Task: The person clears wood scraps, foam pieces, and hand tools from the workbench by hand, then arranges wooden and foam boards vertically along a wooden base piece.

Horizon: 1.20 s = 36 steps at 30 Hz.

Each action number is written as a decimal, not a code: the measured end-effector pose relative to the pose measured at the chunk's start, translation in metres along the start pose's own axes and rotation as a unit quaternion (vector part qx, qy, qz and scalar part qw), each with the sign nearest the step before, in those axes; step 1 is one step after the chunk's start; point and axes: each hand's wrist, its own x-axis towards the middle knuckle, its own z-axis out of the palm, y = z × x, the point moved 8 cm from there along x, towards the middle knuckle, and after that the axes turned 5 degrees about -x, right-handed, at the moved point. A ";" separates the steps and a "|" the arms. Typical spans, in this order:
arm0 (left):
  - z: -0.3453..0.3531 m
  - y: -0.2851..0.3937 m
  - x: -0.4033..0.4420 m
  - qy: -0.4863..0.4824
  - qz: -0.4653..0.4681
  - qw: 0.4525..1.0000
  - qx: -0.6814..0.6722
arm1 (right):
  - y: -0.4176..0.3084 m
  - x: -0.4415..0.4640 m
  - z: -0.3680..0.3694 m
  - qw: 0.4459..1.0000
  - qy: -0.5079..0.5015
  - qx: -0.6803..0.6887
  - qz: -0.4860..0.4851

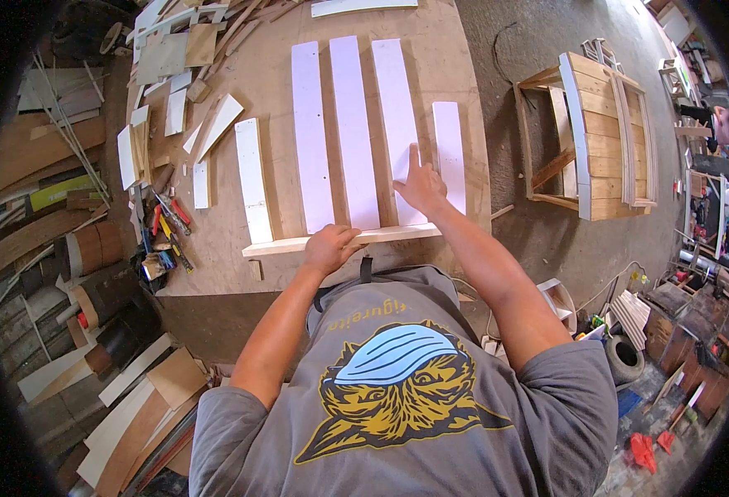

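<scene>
Three long white boards lie side by side on the plywood tabletop (207,269): a left one (308,124), a middle one (352,116) and a right one (391,74). A pale wooden strip (410,234) runs crosswise along their near ends. My left hand (329,250) is closed over this strip, near its middle. On the right long board rests my right hand (424,186), index finger stretched along its face and thumb near its left edge. Shorter white boards lie outside the long ones, one at left (253,178) and one at right (449,157).
Offcuts (164,58) are piled at the table's far left, with hand tools (169,228) near the left edge. A slatted wooden piece of furniture (605,137) stands on the floor at right. More wood scraps (136,406) lie lower left.
</scene>
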 end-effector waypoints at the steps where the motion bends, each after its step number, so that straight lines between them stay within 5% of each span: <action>1: 0.000 0.000 0.000 0.003 0.001 1.000 0.000 | 0.001 -0.002 -0.006 1.000 -0.007 -0.005 -0.003; 8: 0.002 -0.002 0.000 0.007 0.006 1.000 0.014 | 0.083 0.019 -0.047 0.975 0.210 -0.053 0.053; 14: 0.001 -0.002 0.000 0.011 0.003 1.000 -0.002 | 0.113 0.019 -0.034 0.993 0.084 0.049 0.074; 36: 0.002 -0.004 0.001 0.006 0.009 1.000 -0.014 | 0.102 0.015 -0.025 0.991 0.075 0.052 0.096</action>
